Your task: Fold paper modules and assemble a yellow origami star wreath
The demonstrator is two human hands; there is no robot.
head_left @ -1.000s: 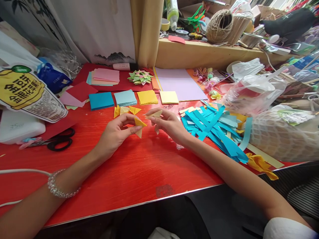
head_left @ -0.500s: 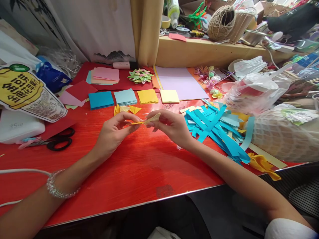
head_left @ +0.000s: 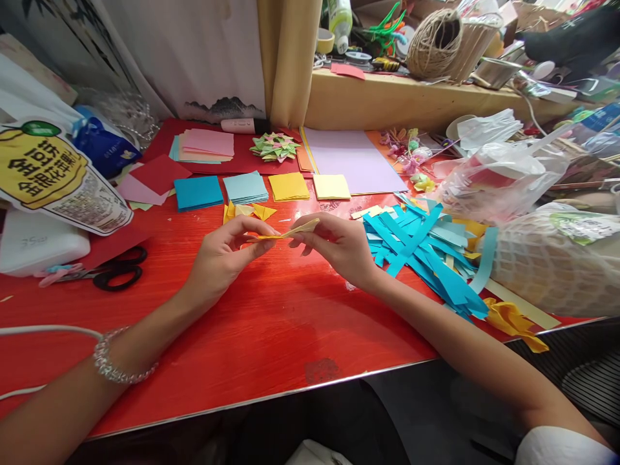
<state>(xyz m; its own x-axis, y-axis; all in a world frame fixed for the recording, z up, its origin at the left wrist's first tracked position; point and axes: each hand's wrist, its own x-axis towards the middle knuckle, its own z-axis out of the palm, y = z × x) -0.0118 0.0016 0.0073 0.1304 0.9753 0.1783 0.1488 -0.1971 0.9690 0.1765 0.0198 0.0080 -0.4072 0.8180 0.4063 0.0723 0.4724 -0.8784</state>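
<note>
Yellow folded paper [head_left: 269, 237]: above the counter [head_left: 271, 342], touching cream folded paper [head_left: 307, 227]
Left hand [head_left: 220, 258]: grip pinching yellow folded paper
Right hand [head_left: 345, 248]: grip pinching cream folded paper
Blue strips [head_left: 415, 240]: heaped right of right hand

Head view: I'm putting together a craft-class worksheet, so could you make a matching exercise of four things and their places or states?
1. Left hand
2. Scissors
3. Twine coil
4. Pale yellow stack

A. On the raised ledge
B. Right end of the row of four paper stacks
C. Pinching folded yellow paper
D. On the red table, left of the left hand

Pairs: 1-C, 2-D, 3-A, 4-B
</note>
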